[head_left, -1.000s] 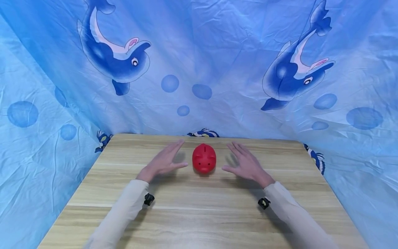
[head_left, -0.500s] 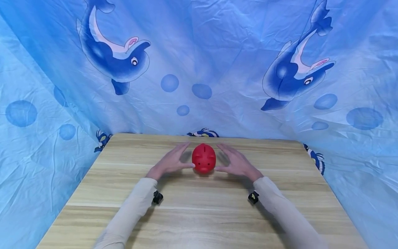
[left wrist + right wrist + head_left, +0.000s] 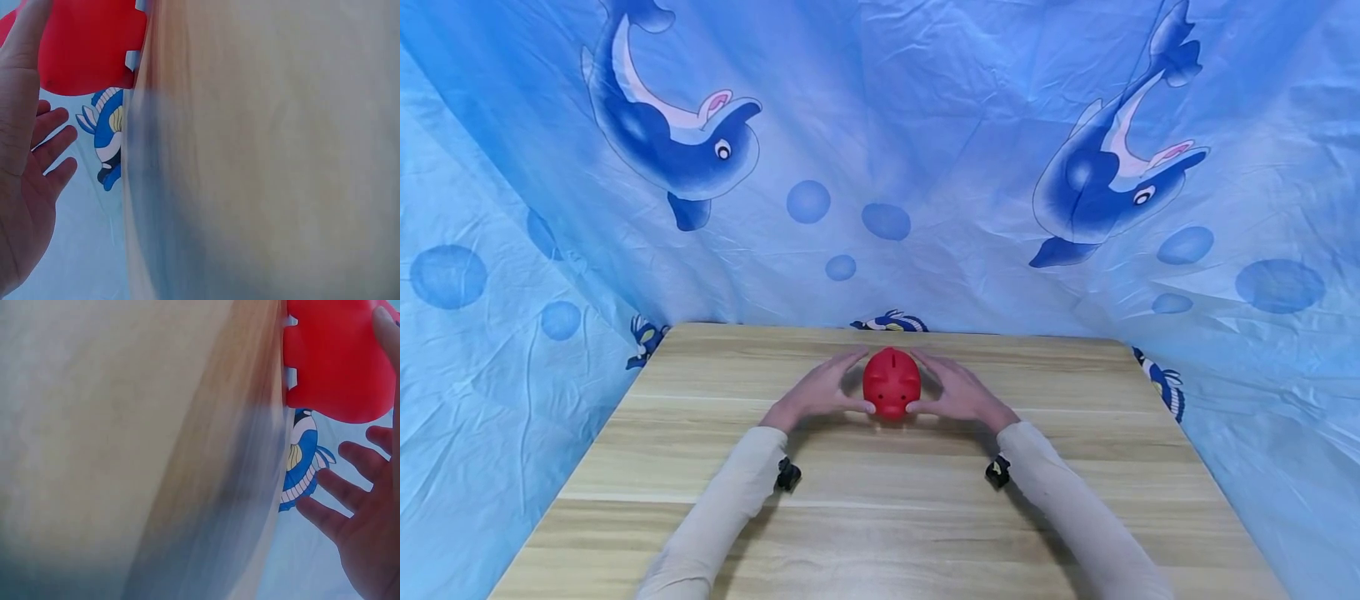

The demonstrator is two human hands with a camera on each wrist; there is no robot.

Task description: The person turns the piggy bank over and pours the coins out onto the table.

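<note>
A red piggy bank (image 3: 892, 385) with a slot on top and two dark eyes stands on the wooden table, its snout toward me. My left hand (image 3: 822, 390) is at its left side. That thumb lies over its front edge, while the other fingers reach along its far side, apart from it in the left wrist view. Mirroring this on the right, my right hand (image 3: 961, 392) has its thumb at the snout and its relaxed fingers spread beside the bank (image 3: 340, 362). Whether the thumbs press on it I cannot tell. Index fingertips are partly hidden in the wrist views.
The wood-grain table (image 3: 895, 533) ends just behind the piggy bank. A blue cloth (image 3: 925, 275) printed with dolphins and bubbles hangs behind and along both sides. Each sleeved wrist carries a small black camera, the left camera (image 3: 787, 475) and the right camera (image 3: 997, 472).
Both hands have moved inward from either side toward the piggy bank, thumbs reaching its front. The piggy bank has stayed in place.
</note>
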